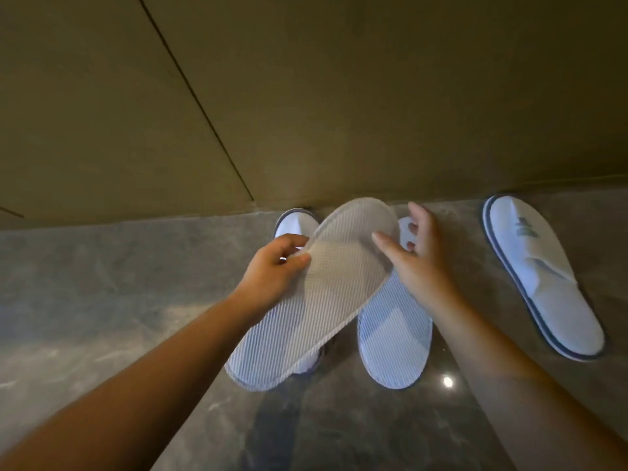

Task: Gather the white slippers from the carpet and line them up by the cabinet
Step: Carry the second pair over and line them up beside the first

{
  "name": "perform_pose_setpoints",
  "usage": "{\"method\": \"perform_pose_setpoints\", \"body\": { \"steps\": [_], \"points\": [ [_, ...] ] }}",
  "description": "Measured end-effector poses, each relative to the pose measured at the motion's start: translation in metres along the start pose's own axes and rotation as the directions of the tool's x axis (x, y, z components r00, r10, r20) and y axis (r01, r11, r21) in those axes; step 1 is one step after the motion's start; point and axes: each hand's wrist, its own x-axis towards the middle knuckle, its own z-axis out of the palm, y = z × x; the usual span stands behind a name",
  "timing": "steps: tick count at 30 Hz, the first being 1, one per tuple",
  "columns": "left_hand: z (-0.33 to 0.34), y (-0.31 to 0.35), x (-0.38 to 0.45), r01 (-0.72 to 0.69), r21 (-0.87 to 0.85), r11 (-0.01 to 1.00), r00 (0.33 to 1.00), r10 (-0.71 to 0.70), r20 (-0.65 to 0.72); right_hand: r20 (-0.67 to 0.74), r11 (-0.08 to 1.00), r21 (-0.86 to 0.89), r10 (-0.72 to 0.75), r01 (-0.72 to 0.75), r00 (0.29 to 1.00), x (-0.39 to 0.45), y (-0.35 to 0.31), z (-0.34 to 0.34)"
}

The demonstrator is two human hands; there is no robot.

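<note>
held slipper: I have a white slipper (316,294) sole-up in the air, ribbed underside facing me, just in front of the cabinet (306,96).
long axis: runs diagonally, toe up-right near the cabinet base, heel down-left toward me.
left hand: my left hand (275,266) pinches the slipper's left edge, thumb over the sole, fingers curled beneath.
right hand: my right hand (411,253) is at the right edge near the toe, fingers spread and loose; thumb tip touches the sole, no firm clamp I can confirm.
beneath: a second slipper (297,224) sits under it, only its toe showing at the cabinet base.
neighbour: a third slipper (396,341) lies sole-up on the grey floor (102,300), just right of the held one, long axis pointing at the cabinet.
outlier: a fourth slipper (540,277) lies upright well to the right, angled.
next, my read: flip the held one and set it square to the cabinet; left hand carries it, right only steers.
risk: thin sole flexes, may drop skewed.
</note>
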Motion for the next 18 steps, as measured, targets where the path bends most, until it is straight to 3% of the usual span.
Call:
{"method": "perform_pose_setpoints", "body": {
  "steps": [3, 7, 10, 11, 15, 18],
  "points": [
    [-0.026, -0.003, -0.006, -0.05, 0.095, 0.994, 0.995, 0.042, 0.09, 0.128, 0.999, -0.011, 0.043, -0.042, 0.991, 0.01, -0.022, 0.018],
    [-0.06, -0.013, -0.025, -0.049, 0.209, 0.977, 0.998, 0.053, -0.015, 0.351, 0.997, 0.082, -0.016, -0.014, 0.936, -0.003, -0.044, 0.04],
    [-0.084, -0.027, -0.04, 0.02, 0.259, 0.966, 0.981, 0.03, -0.19, 0.353, 0.984, 0.159, -0.128, 0.076, 0.927, -0.023, -0.049, 0.062],
    [-0.092, -0.031, -0.044, 0.036, 0.268, 0.963, 0.982, 0.016, -0.188, 0.362, 0.978, 0.186, -0.158, 0.095, 0.919, -0.027, -0.05, 0.069],
    [-0.118, -0.045, -0.062, 0.079, 0.426, 0.901, 0.994, -0.102, 0.03, 0.421, 0.964, 0.258, -0.167, 0.059, 0.892, -0.029, -0.057, 0.083],
    [-0.125, -0.045, -0.066, 0.099, 0.513, 0.853, 0.995, -0.068, -0.079, 0.355, 0.973, 0.225, -0.133, 0.053, 0.926, -0.022, -0.061, 0.088]
  ]
}}
